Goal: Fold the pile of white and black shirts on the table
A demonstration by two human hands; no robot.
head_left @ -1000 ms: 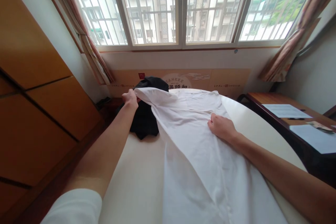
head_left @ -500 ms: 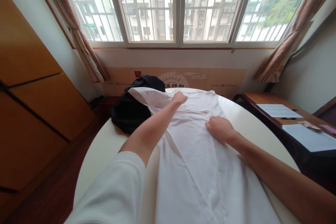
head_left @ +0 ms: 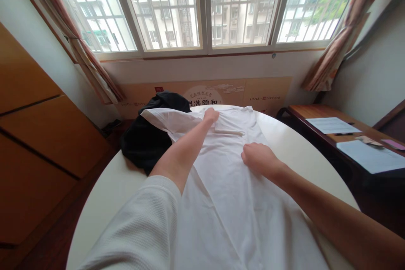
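A white garment (head_left: 218, 185), lightly creased, lies stretched along the round white table (head_left: 104, 202), its far part reaching the table's far edge. My left hand (head_left: 211, 115) is closed on the cloth near that far end. Nearer to me and to the right, my right hand (head_left: 257, 157) has its fingers curled in on the garment's right side; its fingertips are hidden. A narrow slit-like seam (head_left: 229, 132) shows in the fabric between the hands. The garment's upper left flap rests over a bundle of black cloth (head_left: 144, 139).
Behind the table stands a printed cardboard panel (head_left: 265, 93) below a barred window (head_left: 167, 8). To the right, a wooden desk (head_left: 300, 112) carries papers (head_left: 332, 125) and a pen (head_left: 344, 134). A wooden cabinet (head_left: 34, 135) stands on the left.
The view has turned slightly, so everything sits a little further left. Both hands stay closed at about the same places on the garment.
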